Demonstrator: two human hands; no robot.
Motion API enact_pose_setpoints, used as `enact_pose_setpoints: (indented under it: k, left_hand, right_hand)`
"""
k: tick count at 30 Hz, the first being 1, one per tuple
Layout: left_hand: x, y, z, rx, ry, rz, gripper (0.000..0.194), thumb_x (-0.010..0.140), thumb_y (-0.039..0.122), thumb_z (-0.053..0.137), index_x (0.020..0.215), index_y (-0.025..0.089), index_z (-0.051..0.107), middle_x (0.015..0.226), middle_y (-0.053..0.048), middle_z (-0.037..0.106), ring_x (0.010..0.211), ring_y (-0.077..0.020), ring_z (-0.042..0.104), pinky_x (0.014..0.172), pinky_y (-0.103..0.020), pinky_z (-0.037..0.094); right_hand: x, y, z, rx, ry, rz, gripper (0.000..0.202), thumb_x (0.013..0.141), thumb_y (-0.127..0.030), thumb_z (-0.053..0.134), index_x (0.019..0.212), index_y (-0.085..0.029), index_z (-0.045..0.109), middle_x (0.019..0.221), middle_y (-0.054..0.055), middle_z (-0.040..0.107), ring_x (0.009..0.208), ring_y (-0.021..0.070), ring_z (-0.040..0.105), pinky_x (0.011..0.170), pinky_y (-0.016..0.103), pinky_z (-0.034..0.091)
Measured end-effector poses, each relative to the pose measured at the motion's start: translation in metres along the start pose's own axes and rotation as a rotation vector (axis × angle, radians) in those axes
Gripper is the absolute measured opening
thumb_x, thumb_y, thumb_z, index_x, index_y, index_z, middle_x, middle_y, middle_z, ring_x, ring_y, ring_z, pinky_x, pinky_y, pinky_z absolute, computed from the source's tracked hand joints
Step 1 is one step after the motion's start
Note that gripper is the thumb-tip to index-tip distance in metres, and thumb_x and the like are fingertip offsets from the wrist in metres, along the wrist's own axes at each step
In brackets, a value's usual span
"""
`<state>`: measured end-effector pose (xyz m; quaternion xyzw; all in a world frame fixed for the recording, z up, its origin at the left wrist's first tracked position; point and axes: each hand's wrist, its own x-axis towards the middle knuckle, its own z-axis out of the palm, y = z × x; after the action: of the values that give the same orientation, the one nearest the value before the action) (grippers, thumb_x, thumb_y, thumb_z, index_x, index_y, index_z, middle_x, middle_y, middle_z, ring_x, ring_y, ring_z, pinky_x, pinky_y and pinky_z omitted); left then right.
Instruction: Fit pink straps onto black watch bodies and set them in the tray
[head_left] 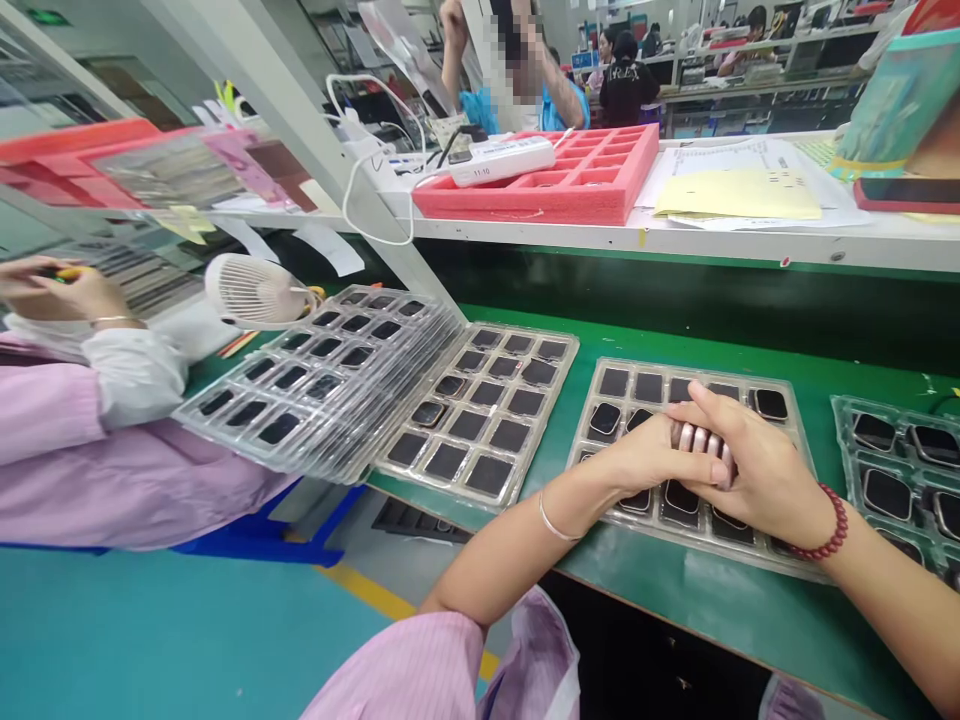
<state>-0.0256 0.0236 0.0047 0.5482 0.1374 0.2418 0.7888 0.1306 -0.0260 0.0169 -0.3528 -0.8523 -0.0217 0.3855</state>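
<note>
Between my two hands is a short stack of several smartwatch cases [701, 440], their rounded pinkish-metal edges facing up. My left hand [651, 458] closes on the stack from the left, thumb along its near side. From the right, my right hand [769, 475] wraps round the same stack, with its fingers partly hidden. Both hands are above a clear plastic tray [796, 425] whose pockets hold dark-faced smartwatches, among them one watch [604, 419] at the left and another [770, 404] at the back right. My hands and forearms cover part of this tray.
Left of it lies a second tray [517, 475] with two watches, beside a tall stack of filled trays [330, 385]. Another watch tray [847, 425] sits far right. A white fan [255, 290], a co-worker's arm [127, 350] and a shelf with a red divided box [637, 180] surround the bench.
</note>
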Motion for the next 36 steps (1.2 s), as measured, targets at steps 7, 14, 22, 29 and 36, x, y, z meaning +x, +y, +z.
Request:
enact_pose_setpoints:
  k: [7, 14, 22, 29, 36]
  left_hand:
    - [0.0, 0.0, 0.0, 0.036, 0.004, -0.017, 0.04, 0.064, 0.046, 0.087, 0.075, 0.014, 0.066, 0.073, -0.001, 0.064, 0.073, -0.0137, 0.058, 0.075, -0.03, 0.045]
    - [-0.002, 0.0, 0.001, 0.037, 0.101, -0.028, 0.043, 0.06, 0.045, 0.09, 0.068, 0.013, 0.062, 0.069, 0.0, 0.059, 0.068, -0.011, 0.052, 0.071, -0.028, 0.042]
    - [-0.003, -0.001, 0.003, -0.124, 0.069, -0.001, 0.057, 0.059, 0.061, 0.086, 0.085, 0.012, 0.069, 0.084, -0.007, 0.067, 0.082, -0.0178, 0.062, 0.08, -0.03, 0.048]
    - [-0.005, -0.003, -0.004, -0.178, -0.033, -0.042, 0.085, 0.057, 0.087, 0.068, 0.096, 0.012, 0.071, 0.108, -0.019, 0.071, 0.11, -0.0341, 0.064, 0.094, -0.04, 0.048]
    - [-0.005, -0.004, -0.006, -0.196, -0.025, -0.018, 0.085, 0.058, 0.083, 0.072, 0.104, 0.012, 0.07, 0.113, -0.018, 0.071, 0.111, -0.034, 0.064, 0.092, -0.037, 0.049]
  right_hand:
    - [-0.002, 0.0, 0.0, -0.006, -0.005, 0.006, 0.08, 0.094, -0.022, 0.06, 0.161, -0.023, 0.016, 0.117, 0.014, 0.071, 0.108, 0.032, 0.069, 0.091, 0.049, 0.058]
    - [-0.001, -0.001, -0.001, -0.134, 0.028, 0.088, 0.082, 0.09, -0.032, 0.066, 0.158, -0.023, 0.022, 0.143, 0.018, 0.055, 0.131, 0.0377, 0.053, 0.108, 0.061, 0.043]
    - [0.004, -0.001, -0.009, -0.056, -0.008, 0.125, 0.035, 0.084, -0.037, 0.072, 0.114, -0.024, 0.062, 0.141, 0.015, 0.057, 0.137, 0.0416, 0.044, 0.112, 0.068, 0.032]
    - [0.006, -0.004, -0.018, 0.074, -0.014, 0.127, 0.044, 0.081, -0.039, 0.075, 0.121, -0.027, 0.06, 0.127, 0.01, 0.067, 0.127, 0.0371, 0.056, 0.112, 0.064, 0.036]
    - [0.004, -0.004, -0.017, 0.083, -0.032, 0.132, 0.043, 0.083, -0.039, 0.075, 0.121, -0.026, 0.058, 0.114, 0.009, 0.072, 0.113, 0.0326, 0.065, 0.112, 0.061, 0.036]
